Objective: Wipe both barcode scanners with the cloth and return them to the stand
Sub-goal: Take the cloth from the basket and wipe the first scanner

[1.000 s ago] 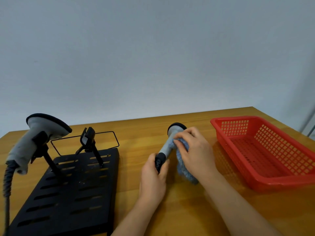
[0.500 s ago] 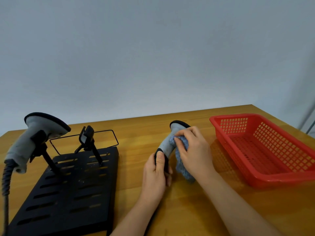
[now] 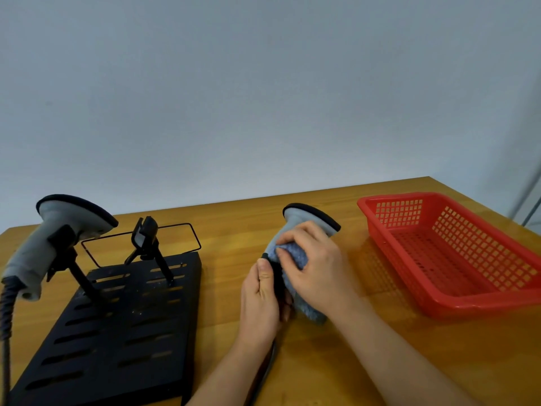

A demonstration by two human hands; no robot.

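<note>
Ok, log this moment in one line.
left hand: grips scanner handle | right hand: rubs cloth on it | other scanner: on stand

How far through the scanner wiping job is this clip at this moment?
Roughly midway at best. One scanner sits in its cradle on the black stand; whether it has been wiped cannot be told. In hand: the left hand holds the second scanner by its handle while the right hand presses the blue cloth against its neck. Left: return it to the empty cradle.
</note>
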